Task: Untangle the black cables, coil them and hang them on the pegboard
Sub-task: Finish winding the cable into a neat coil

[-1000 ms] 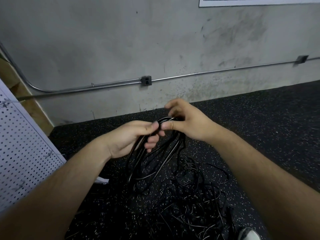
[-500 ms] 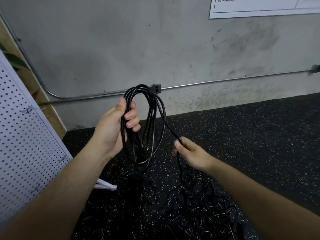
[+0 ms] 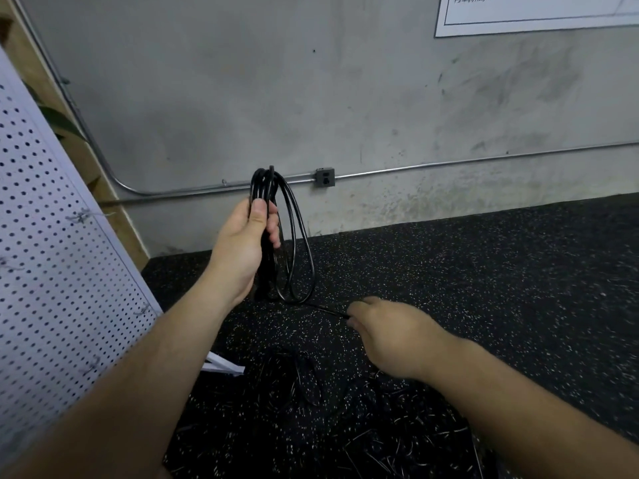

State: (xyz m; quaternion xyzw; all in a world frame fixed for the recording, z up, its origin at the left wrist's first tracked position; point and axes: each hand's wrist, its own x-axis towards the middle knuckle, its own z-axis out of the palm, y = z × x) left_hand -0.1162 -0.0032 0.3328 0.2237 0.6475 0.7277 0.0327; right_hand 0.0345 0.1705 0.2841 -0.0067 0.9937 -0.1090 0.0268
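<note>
The left forearm [image 3: 155,368] is reaching up from the lower left, bare, and the left hand [image 3: 247,243] is being held raised at mid-frame. Its thumb [image 3: 257,210] is pointing upward and pressing against the coil of black cable [image 3: 294,236], while its fingers [image 3: 275,233] are curling round the bundled loops from the far side, so the hand is gripping the coil near its top. The right forearm [image 3: 518,409] is coming in from the lower right, also bare. The right hand [image 3: 390,335] is sitting lower than the left, its back turned to the camera and slightly blurred, fingers curled and pinching a single strand [image 3: 328,310] that is running to the coil's bottom.
</note>
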